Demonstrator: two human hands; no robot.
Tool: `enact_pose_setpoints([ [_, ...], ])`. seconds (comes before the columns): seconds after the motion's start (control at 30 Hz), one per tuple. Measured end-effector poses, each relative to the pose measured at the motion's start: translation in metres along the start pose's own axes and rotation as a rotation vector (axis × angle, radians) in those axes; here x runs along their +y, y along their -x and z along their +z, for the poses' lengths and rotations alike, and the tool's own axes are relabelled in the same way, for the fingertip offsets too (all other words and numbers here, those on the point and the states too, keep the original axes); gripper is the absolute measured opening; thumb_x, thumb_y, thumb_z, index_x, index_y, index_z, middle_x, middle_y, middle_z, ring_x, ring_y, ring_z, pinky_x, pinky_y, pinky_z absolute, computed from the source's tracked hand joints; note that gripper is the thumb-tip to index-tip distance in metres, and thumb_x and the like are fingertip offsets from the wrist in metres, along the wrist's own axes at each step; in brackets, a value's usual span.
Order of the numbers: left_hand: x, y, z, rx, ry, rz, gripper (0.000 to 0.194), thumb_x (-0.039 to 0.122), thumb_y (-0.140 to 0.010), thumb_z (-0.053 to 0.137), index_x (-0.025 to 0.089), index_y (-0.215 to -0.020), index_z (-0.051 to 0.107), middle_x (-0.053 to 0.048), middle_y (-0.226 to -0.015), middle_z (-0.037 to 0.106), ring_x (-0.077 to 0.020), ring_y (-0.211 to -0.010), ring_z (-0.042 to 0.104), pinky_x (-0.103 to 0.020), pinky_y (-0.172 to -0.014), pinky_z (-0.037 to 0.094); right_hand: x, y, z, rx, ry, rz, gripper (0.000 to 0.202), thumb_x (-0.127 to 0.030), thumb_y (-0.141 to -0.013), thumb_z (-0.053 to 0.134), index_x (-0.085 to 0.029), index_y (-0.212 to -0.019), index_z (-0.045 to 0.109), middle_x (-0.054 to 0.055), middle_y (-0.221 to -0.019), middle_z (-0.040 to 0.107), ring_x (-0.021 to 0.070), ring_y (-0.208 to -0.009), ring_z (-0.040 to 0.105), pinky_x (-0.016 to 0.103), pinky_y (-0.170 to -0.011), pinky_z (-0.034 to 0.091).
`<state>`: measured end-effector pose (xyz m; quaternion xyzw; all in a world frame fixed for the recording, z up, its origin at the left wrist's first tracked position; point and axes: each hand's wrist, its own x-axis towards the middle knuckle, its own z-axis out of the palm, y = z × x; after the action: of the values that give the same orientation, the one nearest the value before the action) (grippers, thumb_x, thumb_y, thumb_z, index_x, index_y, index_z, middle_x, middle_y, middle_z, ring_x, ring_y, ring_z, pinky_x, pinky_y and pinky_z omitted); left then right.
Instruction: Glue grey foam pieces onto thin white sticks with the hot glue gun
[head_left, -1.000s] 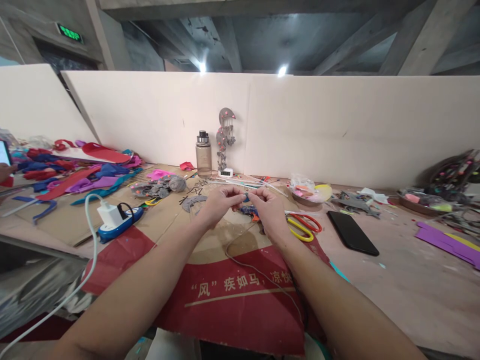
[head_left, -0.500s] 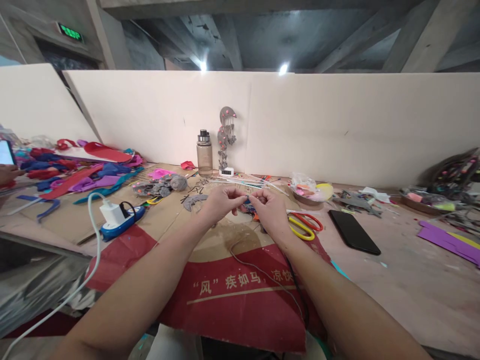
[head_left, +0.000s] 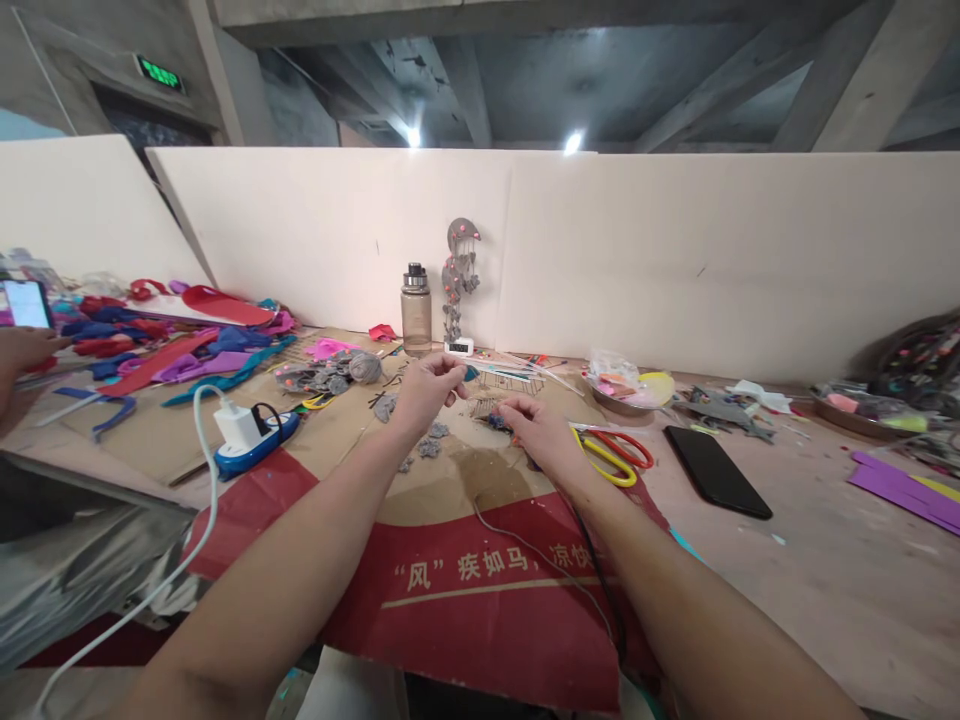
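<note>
My left hand (head_left: 425,390) is raised above the cardboard sheet (head_left: 465,590) and pinches a small blue piece (head_left: 470,373) between thumb and fingers. My right hand (head_left: 536,432) is lower, resting on the cardboard with its fingertips on a little heap of dark blue and orange bits (head_left: 496,421). Small grey cut shapes (head_left: 430,447) lie on the cardboard under my left hand. A thin dark cable (head_left: 525,545) runs along my right forearm.
Yellow-and-red scissors (head_left: 611,455) and a black phone (head_left: 716,470) lie right of my right hand. A bottle (head_left: 416,310) and a grey ornament (head_left: 457,275) stand by the white wall. A charger on a blue power strip (head_left: 251,437) sits left. Another person's hand (head_left: 22,350) is at far left.
My hands were together, both pinching the blue piece. They have parted: the left keeps the piece and lifts slightly, the right has dropped to the heap on the cardboard.
</note>
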<state>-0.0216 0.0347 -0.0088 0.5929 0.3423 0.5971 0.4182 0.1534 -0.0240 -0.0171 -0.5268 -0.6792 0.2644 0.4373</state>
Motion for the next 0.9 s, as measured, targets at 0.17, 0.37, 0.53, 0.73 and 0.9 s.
enact_pose_setpoints([
  [0.17,0.006,-0.012,-0.014,0.191,0.288,-0.002,0.023,0.027,-0.061,0.074,0.015,-0.073,0.058,0.002,-0.057,0.057,-0.0081,-0.049,0.057,-0.016,-0.04,0.032,0.003,-0.007,-0.018,-0.214,0.222,0.078,0.031,-0.034,-0.087,0.045,-0.019,-0.083,0.071,0.001,-0.07,0.065,0.0133,-0.062,0.054,0.024,-0.059,0.039],
  [0.37,0.013,-0.017,-0.025,0.255,0.484,-0.007,0.024,0.024,-0.06,0.074,0.015,-0.074,0.057,0.005,-0.059,0.056,-0.0043,-0.046,0.051,-0.014,-0.038,0.026,0.018,-0.016,-0.042,-0.116,0.88,0.189,0.042,-0.039,-0.09,0.042,-0.01,-0.086,0.071,0.02,-0.093,0.07,0.0273,-0.089,0.064,0.033,-0.077,0.044],
  [0.53,0.012,-0.013,-0.018,0.194,0.411,0.03,0.021,0.026,-0.062,0.074,0.015,-0.073,0.06,0.005,-0.052,0.053,-0.0043,-0.043,0.046,-0.015,-0.038,0.024,0.041,-0.013,-0.019,-0.214,0.731,0.273,0.031,-0.034,-0.08,0.058,-0.01,-0.094,0.071,0.02,-0.1,0.07,0.0277,-0.09,0.066,0.033,-0.076,0.047],
  [0.73,0.002,-0.01,-0.011,0.112,0.296,-0.036,0.023,0.031,-0.063,0.075,0.015,-0.072,0.06,0.003,-0.053,0.053,-0.0049,-0.044,0.044,-0.016,-0.039,0.022,0.038,-0.017,-0.016,-0.086,0.556,0.335,0.031,-0.032,-0.082,0.05,-0.014,-0.101,0.065,0.012,-0.09,0.071,0.0224,-0.075,0.067,0.029,-0.065,0.048],
  [0.9,-0.004,-0.011,-0.012,0.152,0.262,-0.073,0.024,0.032,-0.062,0.074,0.015,-0.07,0.06,0.004,-0.055,0.051,-0.0047,-0.044,0.044,-0.017,-0.039,0.022,0.012,-0.012,-0.014,0.186,-0.052,0.094,0.037,-0.025,-0.078,0.05,-0.018,-0.115,0.048,0.008,-0.1,0.066,0.0167,-0.066,0.065,0.029,-0.063,0.052],
])
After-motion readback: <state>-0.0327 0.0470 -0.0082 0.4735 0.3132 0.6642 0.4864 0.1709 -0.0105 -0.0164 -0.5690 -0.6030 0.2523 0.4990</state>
